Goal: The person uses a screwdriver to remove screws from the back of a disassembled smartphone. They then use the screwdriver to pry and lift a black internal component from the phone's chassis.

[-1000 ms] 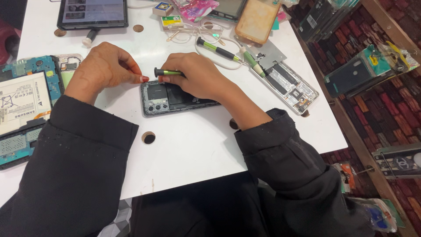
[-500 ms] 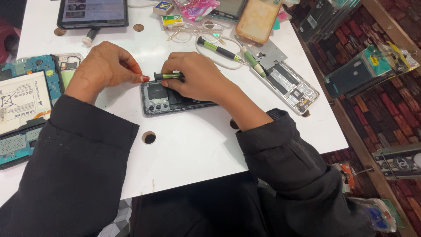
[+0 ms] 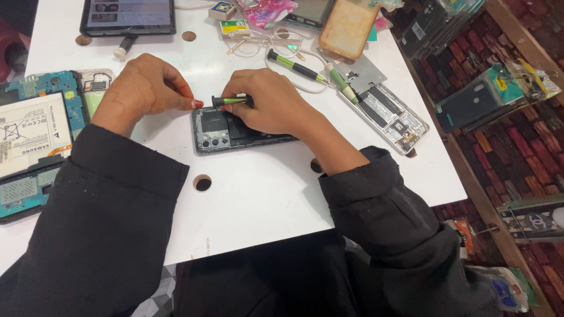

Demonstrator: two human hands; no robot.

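Observation:
A dark opened phone [image 3: 218,130] lies flat on the white table [image 3: 258,194], camera cluster toward its left end. My right hand [image 3: 273,105] rests over the phone's right half and grips a small green and black screwdriver [image 3: 230,101], held almost level above the phone's top edge. My left hand [image 3: 147,88] sits curled on the table just left of the phone, its fingertips touching the phone's upper left corner and the screwdriver's end. Both arms wear black sleeves.
An opened tablet with a white battery [image 3: 32,138] lies at the left edge. Another opened phone [image 3: 390,117], two more screwdrivers [image 3: 296,67], glasses [image 3: 264,42], an orange phone case [image 3: 349,26] and a dark tablet [image 3: 126,14] crowd the far side. Round holes [image 3: 202,182] pierce the tabletop.
My right hand has shifted the screwdriver slightly, turning it over the phone's top edge. The left hand and the phone stay where they were.

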